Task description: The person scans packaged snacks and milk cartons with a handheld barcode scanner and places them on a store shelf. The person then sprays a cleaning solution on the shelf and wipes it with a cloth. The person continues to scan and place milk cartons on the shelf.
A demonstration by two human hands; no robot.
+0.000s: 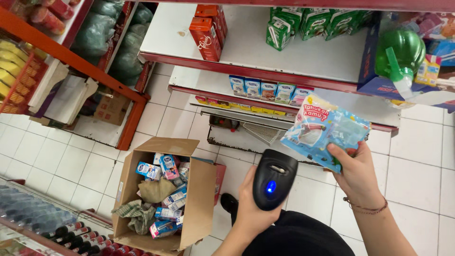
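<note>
My left hand point(250, 205) grips a black handheld barcode scanner point(274, 178) with a blue light glowing on its back. The scanner's head points up towards a light-blue plastic packet point(322, 130), which my right hand point(356, 173) holds by its lower right corner. A thin cord bracelet circles my right wrist. Scanner and packet are a short gap apart, above the white tiled floor and in front of the low shelves.
An open cardboard box point(199, 199) on the floor at lower left holds small cartons and cloths. White shelves point(246, 52) with red edges carry orange, green and blue cartons. A green plastic bottle point(400, 52) is at upper right. Dark bottles point(71, 234) line the bottom left.
</note>
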